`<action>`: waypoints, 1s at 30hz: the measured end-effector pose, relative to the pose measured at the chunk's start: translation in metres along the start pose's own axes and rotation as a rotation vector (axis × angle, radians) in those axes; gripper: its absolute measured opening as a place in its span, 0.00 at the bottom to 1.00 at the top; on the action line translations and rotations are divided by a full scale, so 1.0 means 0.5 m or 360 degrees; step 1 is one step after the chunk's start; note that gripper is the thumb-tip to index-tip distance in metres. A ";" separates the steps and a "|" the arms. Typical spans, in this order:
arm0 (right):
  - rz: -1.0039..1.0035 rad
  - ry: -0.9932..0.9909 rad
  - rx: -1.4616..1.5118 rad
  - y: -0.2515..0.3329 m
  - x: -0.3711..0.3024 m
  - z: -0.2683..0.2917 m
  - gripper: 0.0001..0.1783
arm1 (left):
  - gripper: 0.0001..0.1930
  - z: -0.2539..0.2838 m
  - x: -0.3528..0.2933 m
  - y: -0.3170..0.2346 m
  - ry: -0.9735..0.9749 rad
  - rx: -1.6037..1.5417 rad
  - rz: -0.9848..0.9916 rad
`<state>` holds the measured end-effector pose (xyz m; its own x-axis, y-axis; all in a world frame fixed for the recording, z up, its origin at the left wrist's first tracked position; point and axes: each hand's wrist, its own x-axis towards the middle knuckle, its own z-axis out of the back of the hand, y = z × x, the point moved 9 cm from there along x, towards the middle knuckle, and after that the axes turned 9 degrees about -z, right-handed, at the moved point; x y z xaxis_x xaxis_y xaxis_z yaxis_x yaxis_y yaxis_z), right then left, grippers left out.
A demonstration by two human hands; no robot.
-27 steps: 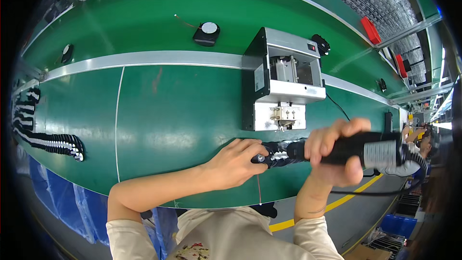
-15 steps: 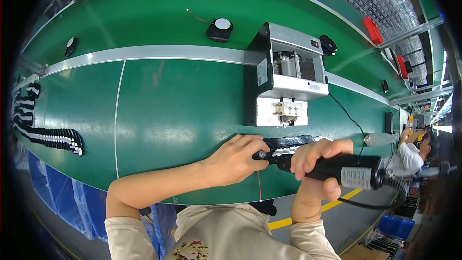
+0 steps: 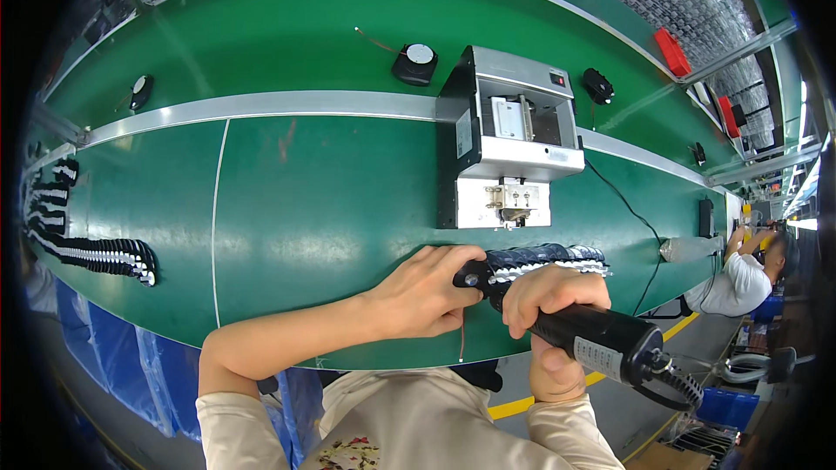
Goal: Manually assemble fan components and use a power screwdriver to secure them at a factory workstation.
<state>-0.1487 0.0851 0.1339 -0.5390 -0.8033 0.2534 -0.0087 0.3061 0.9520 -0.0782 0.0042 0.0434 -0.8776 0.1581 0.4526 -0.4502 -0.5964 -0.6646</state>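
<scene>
At the left edge of the tabletop [image 3: 296,183] I see a curved row of black-and-white parts [image 3: 91,248], packed close together and well apart from my work. Moving right, I have the left grip [image 3: 425,292] near the front edge, fingers and thumb clamped on a small black part [image 3: 473,276] with a round silvery spot on top. I judge that part light and stiff, probably a hard shell and fairly smooth; I would pinch it by its outer sides and spare the thin red wire [image 3: 462,344], which runs toward the front edge below the grip and looks like the delicate bit.

Just to the right lies a second row of black-and-white parts [image 3: 557,254], farther from the front edge, with a metal machine [image 3: 514,159] standing behind it at the rear edge. That row looks easy to knock askew, so I would give it room.

Farther right, the right grip [image 3: 557,298] is wrapped around a thick black tool [image 3: 601,344]. It slants, nose toward the small black part, tail out past the front edge; fingers hide the nose, so I cannot tell whether it touches. I expect it to be heavier, rigid and slick-cased, best held around the middle of its barrel, with the coiled cord [image 3: 679,389] left free at the tail.
</scene>
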 end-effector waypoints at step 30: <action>0.0458 -0.0092 0.0479 0.074 0.019 0.167 0.34 | 0.36 0.331 0.212 0.375 -0.0571 0.0678 0.0386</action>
<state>-0.2245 0.1312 0.1571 -0.6014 -0.6359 0.4836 -0.0917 0.6563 0.7489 -0.2284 -0.2213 0.0651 -0.8034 -0.2526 0.5392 -0.0738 -0.8564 -0.5111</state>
